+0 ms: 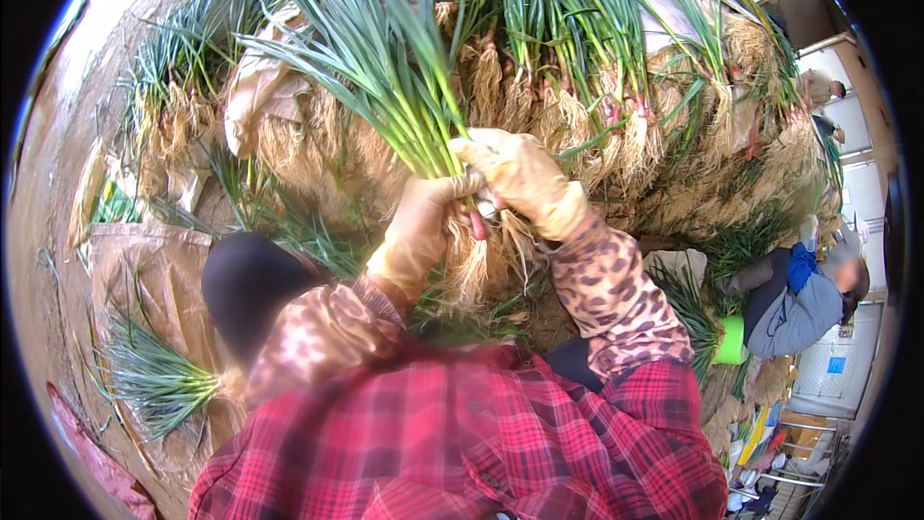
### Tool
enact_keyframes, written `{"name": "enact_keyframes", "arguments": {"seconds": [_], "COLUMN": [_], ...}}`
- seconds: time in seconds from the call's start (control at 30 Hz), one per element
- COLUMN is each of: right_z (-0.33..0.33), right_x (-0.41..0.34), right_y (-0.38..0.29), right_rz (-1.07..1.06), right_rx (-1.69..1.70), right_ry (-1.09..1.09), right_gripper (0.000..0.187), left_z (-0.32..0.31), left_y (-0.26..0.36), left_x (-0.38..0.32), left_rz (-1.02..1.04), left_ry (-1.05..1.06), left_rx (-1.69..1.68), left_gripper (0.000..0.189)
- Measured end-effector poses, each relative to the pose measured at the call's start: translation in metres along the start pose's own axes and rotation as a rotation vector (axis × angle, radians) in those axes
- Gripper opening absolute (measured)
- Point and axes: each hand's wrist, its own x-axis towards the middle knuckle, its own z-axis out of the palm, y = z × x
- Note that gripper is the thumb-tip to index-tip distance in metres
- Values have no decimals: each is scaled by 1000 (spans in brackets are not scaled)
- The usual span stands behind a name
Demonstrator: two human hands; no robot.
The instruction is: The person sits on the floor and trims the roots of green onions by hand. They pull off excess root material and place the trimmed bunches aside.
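Note:
A bunch of green allium plants (415, 108), like spring onions or green garlic, is held in front of my chest, leaves pointing up and away. My left hand (422, 220), in a pale yellow glove, closes around the stems from the left, its thumb across them. From the right, my right hand (523, 177), gloved alike, grips the same bunch near the stem bases, its fingertips partly hidden. Below both hands, a reddish stem base (477, 225) and tan stringy roots (469, 263) hang down.
Plants with exposed roots (639, 137) lie in a long heap ahead, partly under cloth (263, 97). At left, another bunch (162, 375) rests on brown sacking (148, 260). A seated person (798, 303) is at right, beside a bright green cylindrical object (730, 339).

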Motion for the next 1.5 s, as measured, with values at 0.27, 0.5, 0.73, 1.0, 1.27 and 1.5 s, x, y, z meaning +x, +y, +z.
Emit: {"name": "enact_keyframes", "arguments": {"seconds": [0.27,0.5,0.73,1.0,1.27,1.5], "right_z": [-17,-61,16,-10,-43,-99], "right_x": [-45,-48,8,-67,-76,-68], "right_y": [-6,44,15,14,39,120], "right_rz": [95,637,153,118,-104,974], "right_rx": [212,167,444,467,-347,-680], "right_ry": [-97,495,702,177,125,55], "right_gripper": [17,18,33,16,35,24], "left_z": [-4,-1,10,14,25,8], "left_y": [0,9,-2,13,17,11], "left_x": [-2,-9,-21,-28,-16,-7], "left_rz": [-90,-120,-187,-119,64,-61], "left_ry": [-53,-161,-280,-212,-109,-85], "left_rx": [-36,-83,-231,-104,58,-172], "left_gripper": [15,17,26,23,26,24]}}
